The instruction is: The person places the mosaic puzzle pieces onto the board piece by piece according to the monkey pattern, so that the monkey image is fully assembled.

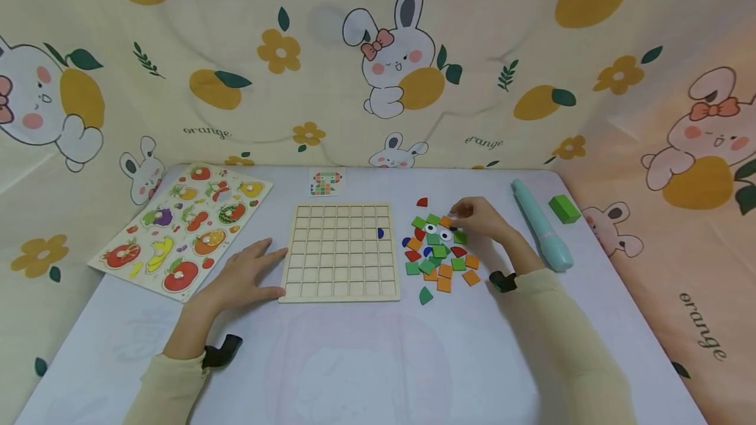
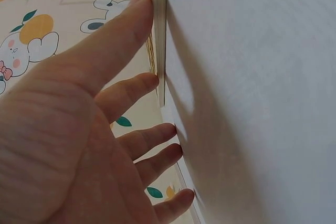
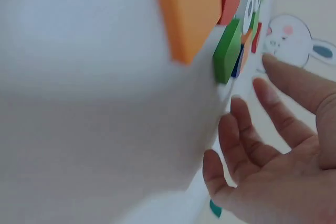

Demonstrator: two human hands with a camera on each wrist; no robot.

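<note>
A square wooden board [image 1: 331, 253] with a grid of raised cells lies mid-table, with one dark blue half-round piece [image 1: 380, 233] in a cell near its right side. My left hand [image 1: 245, 274] touches the board's left edge with thumb and forefinger, its other fingers spread; the left wrist view shows the thumb [image 2: 121, 32] against the rim. To the right of the board lies a loose cluster of orange, green, red and blue pieces, such as a green square [image 1: 439, 251], with two eye pieces [image 1: 445, 235]. My right hand [image 1: 481, 218] hovers at the cluster's far right, fingers loosely bent, nothing visible between them.
A fruit picture sheet [image 1: 195, 225] lies at the left. A small pattern card [image 1: 327, 182] is behind the board. At the right are a turquoise wand-shaped object [image 1: 542, 225] and a green block [image 1: 564, 209]. A printed cloth [image 1: 319, 90] hangs behind the table.
</note>
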